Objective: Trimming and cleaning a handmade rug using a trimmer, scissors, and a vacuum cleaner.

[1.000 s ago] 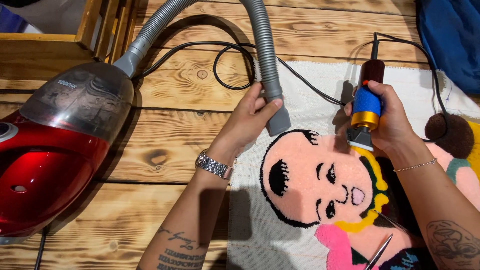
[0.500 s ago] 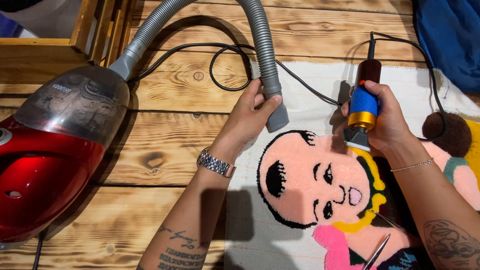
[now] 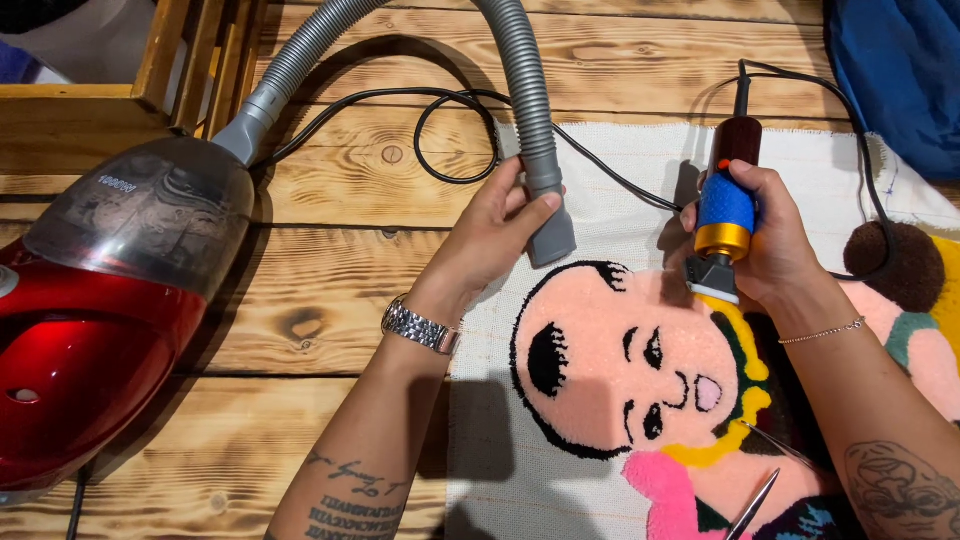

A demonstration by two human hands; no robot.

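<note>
Left fingers clamped round the grey vacuum hose end; right fingers wrapped on the blue-and-gold trimmer, blade on the peach face's edge. Tufted rug at five o'clock on the worktop. Likely mid-trim: next, steady blade along outline, nozzle trailing close.

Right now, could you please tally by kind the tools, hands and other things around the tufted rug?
Hands: 2, left hand on the grey vacuum hose, right hand around the blue-grip electric trimmer
Red vacuum cleaner: 1
Tufted rug: 1
Scissors: 1
Wristwatch: 1
Total: 8
</note>
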